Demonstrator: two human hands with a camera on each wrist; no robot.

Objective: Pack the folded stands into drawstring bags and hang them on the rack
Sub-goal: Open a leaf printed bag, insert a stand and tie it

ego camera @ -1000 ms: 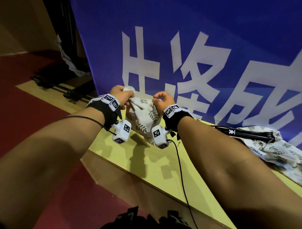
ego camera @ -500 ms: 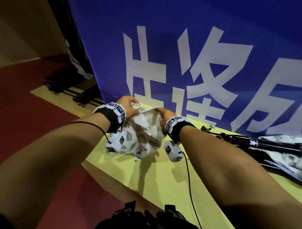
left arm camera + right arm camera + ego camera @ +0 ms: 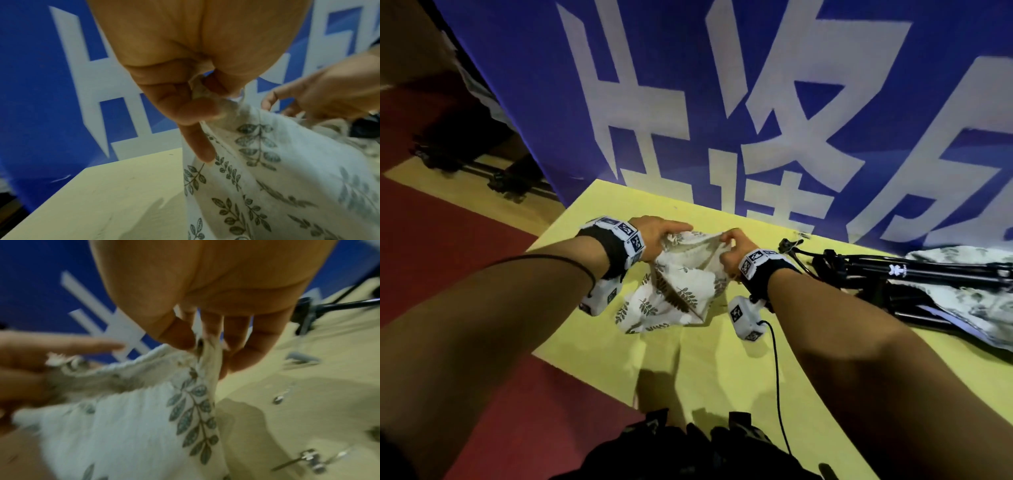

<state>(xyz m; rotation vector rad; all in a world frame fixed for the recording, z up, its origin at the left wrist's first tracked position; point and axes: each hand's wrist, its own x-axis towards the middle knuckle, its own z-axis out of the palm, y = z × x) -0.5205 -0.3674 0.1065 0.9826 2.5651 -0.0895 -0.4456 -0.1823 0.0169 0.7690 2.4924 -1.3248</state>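
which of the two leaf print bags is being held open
The leaf-print drawstring bag at the table's left end: left hand and right hand pinch its rim apart. The other bag lies flat under the folded stand.

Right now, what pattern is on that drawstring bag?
Grey-green leafy sprigs on white drawstring bag; the left wrist view shows it best.

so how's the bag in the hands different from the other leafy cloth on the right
The held bag is lifted, its mouth pulled open between the left hand and right hand; the other cloth lies flat on the yellow surface. The held bag looks empty; a black folded stand lies across the other. Both are white with green leaf print.
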